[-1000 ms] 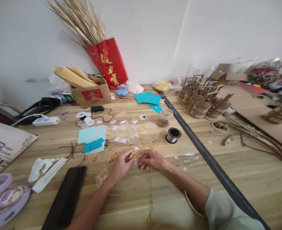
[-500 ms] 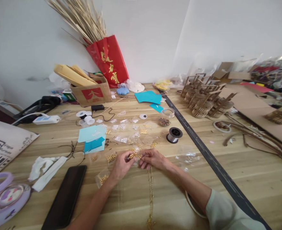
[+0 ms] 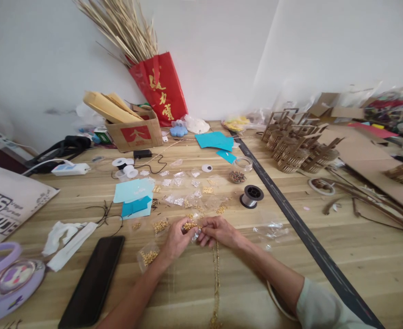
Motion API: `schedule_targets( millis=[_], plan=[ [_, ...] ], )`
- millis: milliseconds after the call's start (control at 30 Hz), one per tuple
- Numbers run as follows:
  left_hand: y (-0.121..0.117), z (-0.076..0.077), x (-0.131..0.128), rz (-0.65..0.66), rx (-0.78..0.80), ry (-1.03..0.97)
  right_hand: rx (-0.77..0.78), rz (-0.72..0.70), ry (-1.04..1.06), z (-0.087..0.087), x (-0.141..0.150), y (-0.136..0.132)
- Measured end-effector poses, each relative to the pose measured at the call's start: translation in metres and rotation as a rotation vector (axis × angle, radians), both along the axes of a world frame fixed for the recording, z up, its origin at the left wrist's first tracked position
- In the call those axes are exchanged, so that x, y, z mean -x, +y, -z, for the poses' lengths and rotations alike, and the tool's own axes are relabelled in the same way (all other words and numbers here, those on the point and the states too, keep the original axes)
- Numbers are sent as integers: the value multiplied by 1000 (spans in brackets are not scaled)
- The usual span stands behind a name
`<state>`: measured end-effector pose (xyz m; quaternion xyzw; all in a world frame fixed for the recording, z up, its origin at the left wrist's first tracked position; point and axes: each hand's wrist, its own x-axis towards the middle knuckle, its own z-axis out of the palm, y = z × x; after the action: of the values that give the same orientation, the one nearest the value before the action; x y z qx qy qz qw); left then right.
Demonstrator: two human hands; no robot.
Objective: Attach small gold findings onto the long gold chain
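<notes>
My left hand is closed around a cluster of small gold pieces, thumb and fingers pressed together. Close beside it, my right hand is closed in a pinch at the same cluster, its fingers curled. A gold chain hangs down from below the right hand along the tabletop towards me. What exactly lies between the right fingertips is too small to make out. Little clear bags of gold beads and gold findings lie left of my left hand.
Silver bits lie beyond my hands. A wire spool stands to the right, near a dark strip across the wooden table. On the left lie a black phone and blue cards. Small woven baskets stand at back right.
The whole view has shifted slightly, with things on the table appearing a little further right. Both hands stay together at the gold pieces, with only slight finger movement.
</notes>
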<state>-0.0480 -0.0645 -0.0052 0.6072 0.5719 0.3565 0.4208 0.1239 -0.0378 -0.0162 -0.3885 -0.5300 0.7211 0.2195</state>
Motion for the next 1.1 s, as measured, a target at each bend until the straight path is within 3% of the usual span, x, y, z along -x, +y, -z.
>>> schedule_targets(
  millis=[567, 867, 1100],
  plan=[
    [-2, 0, -2, -43, -40, -18, 17, 13, 15, 3, 1, 1],
    [-3, 11, 1, 7, -96, 8, 11, 33, 15, 2, 0, 1],
    [-4, 8, -2, 17, -82, -69, -14, 31, -12, 2, -1, 1]
  ],
)
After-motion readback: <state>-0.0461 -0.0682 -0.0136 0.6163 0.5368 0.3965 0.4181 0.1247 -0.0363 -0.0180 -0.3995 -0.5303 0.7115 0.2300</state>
